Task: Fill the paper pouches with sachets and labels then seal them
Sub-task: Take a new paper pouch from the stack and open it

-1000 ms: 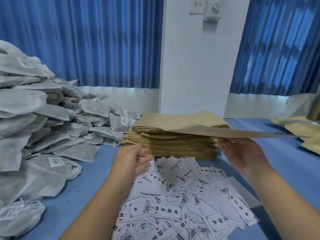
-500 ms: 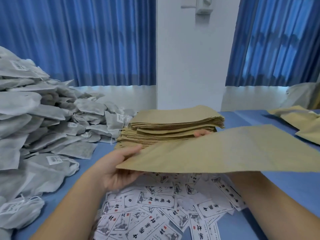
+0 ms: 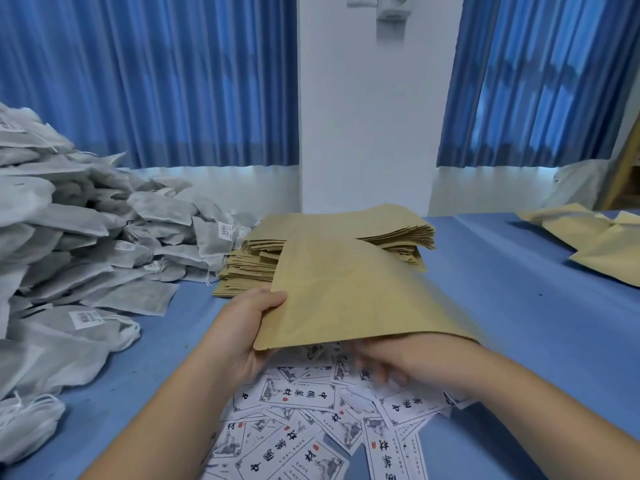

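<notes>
The pouch (image 3: 353, 292) is now gripped by the left hand (image 3: 242, 337); beneath the pouch the right hand (image 3: 391, 362) blurs toward the labels (image 3: 298, 396), its grip untellable.

The white labels (image 3: 298, 397) carry black Chinese characters, "中" among them; the sachet tags' (image 3: 225, 231) print is too small.

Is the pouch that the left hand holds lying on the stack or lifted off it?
Lifted off. The left hand grips the pouch by its edge, tilted above the labels; the stack lies behind.
</notes>
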Demonstrator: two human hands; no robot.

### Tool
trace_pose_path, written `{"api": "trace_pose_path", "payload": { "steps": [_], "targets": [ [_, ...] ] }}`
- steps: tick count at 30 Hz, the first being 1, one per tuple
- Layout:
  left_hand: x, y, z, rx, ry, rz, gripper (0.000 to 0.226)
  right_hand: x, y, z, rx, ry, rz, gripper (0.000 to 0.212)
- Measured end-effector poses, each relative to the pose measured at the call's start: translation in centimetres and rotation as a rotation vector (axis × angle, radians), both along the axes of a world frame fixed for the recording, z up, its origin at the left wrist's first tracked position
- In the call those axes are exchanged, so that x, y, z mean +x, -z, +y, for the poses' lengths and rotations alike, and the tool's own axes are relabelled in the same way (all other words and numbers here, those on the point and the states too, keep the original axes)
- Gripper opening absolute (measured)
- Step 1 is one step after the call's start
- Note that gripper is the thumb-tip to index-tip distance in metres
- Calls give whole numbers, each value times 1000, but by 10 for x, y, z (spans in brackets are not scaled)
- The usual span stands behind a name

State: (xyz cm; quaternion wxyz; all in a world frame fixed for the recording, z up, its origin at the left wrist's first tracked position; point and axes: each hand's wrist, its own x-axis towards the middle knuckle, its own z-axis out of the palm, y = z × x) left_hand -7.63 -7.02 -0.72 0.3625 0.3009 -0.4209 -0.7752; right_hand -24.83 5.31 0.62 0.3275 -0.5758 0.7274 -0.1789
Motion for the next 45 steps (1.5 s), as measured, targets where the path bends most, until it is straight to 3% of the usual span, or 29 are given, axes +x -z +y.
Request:
{"api": "trace_pose_path", "payload": {
  "steps": [3,8,11,15,20,22,25,29,33,37,45],
  "targets": [
    [-6,1,8,-21,-30,-17,16,15,-9,26,-102,-240,-100,17],
    [-15,4,19,-89,-93,-17,20,37,-28,40,-139,-464,-291,14],
    [-18,5,23,-183,-123,-47,16,40,-38,39,-313,-338,-495,10],
    [-20,5,32,-229,-74,-43,15,29,-36,8,-609,71,-427,14],
    [-22,2,37,-158,39,90,24,26,-7,-16,-601,265,-325,21],
    [-22,5,40,-203,68,55,20,28,1,-16,-616,279,-313,26],
    [-24,9,43,-234,102,13,17,27,6,-12,-574,304,-382,34],
    [-23,9,45,-284,175,1,36,24,8,-7,-488,329,-508,42],
    [-19,9,48,-353,232,-49,38,22,10,-5,-437,335,-619,48],
    [-18,7,54,-395,264,-45,24,19,12,-5,-433,328,-638,48],
    [-17,6,60,-492,293,-102,33,9,14,-5,-399,201,-678,46]
  ]
}}
